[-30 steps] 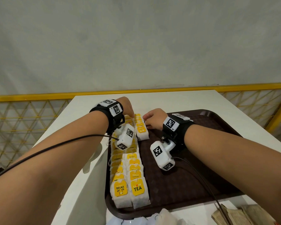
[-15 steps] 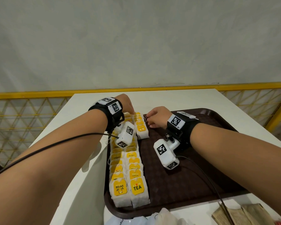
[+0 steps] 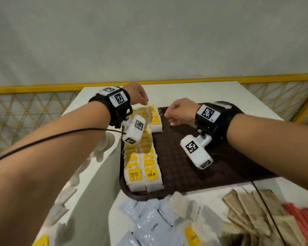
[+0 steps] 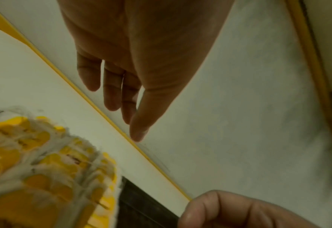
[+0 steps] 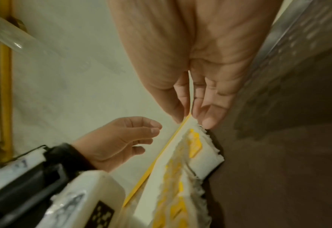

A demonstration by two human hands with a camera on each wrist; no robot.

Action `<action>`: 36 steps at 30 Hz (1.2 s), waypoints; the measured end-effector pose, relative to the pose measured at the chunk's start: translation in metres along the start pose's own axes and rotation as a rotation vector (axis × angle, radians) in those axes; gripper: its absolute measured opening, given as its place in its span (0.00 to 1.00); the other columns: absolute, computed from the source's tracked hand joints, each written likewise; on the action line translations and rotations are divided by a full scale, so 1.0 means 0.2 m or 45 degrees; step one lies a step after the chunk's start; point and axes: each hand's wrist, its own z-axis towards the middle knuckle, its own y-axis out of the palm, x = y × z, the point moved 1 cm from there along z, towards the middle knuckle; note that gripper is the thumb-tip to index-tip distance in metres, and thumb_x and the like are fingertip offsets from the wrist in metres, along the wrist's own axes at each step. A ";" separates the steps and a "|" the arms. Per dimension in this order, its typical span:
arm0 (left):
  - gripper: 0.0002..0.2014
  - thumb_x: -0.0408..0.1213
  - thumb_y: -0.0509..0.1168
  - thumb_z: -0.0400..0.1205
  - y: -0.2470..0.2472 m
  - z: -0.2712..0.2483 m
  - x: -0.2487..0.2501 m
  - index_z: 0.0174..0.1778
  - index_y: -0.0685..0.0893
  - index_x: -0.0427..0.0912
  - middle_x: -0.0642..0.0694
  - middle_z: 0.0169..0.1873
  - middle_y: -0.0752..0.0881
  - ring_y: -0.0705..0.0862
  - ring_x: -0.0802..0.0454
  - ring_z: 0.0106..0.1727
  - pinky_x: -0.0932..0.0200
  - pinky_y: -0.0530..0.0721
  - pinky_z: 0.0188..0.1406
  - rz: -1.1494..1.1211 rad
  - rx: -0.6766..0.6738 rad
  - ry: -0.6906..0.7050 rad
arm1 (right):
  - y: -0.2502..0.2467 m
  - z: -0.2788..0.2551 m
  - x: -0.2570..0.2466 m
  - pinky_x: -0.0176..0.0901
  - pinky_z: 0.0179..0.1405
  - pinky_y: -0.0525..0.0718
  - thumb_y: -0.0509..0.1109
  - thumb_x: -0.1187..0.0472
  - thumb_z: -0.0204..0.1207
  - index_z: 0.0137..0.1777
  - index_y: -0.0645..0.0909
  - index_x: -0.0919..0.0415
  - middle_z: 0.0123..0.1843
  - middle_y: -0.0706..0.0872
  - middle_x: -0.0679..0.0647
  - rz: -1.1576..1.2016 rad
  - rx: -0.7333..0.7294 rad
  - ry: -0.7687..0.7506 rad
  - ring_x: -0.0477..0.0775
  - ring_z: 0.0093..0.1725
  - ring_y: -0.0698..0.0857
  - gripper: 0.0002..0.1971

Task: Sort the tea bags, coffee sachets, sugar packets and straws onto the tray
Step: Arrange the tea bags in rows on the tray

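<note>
Head view gave me the tea bags [image 3: 143, 158] in two rows down the nine o'clock side of the brown tray [image 3: 194, 172], with my left hand [image 3: 138, 94] and right hand [image 3: 180, 110] raised over the twelve o'clock end of the rows, both loosely curled and empty, and coffee sachets [image 3: 150, 223] lying off the tray at six o'clock. Left wrist view showed relaxed fingers [image 4: 110, 91] holding nothing. Right wrist view showed slack fingers [image 5: 212, 106] just above the bags [image 5: 196, 148].
</note>
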 end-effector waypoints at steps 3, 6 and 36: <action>0.04 0.35 0.71 0.78 -0.05 -0.24 0.10 0.47 0.88 0.43 0.51 0.36 0.84 0.78 0.54 0.41 0.67 0.76 0.32 -0.108 -0.140 0.144 | -0.06 -0.26 -0.05 0.35 0.33 0.86 0.72 0.72 0.75 0.43 0.81 0.64 0.34 0.81 0.58 -0.096 -0.291 -0.114 0.48 0.33 0.83 0.04; 0.06 0.39 0.72 0.77 -0.02 -0.53 0.20 0.49 0.89 0.46 0.55 0.36 0.85 0.79 0.61 0.37 0.68 0.77 0.36 -0.075 -0.371 0.332 | -0.10 -0.57 -0.03 0.36 0.36 0.84 0.76 0.68 0.72 0.49 0.83 0.61 0.40 0.87 0.55 -0.487 -0.620 -0.192 0.43 0.36 0.85 0.08; 0.13 0.46 0.76 0.72 0.26 -1.18 0.28 0.51 0.84 0.55 0.54 0.48 0.86 0.86 0.58 0.46 0.58 0.84 0.48 -0.230 -0.434 0.391 | -0.11 -1.08 0.16 0.33 0.44 0.82 0.79 0.59 0.69 0.49 0.87 0.50 0.46 0.90 0.47 -0.446 -0.230 -0.453 0.38 0.40 0.85 0.10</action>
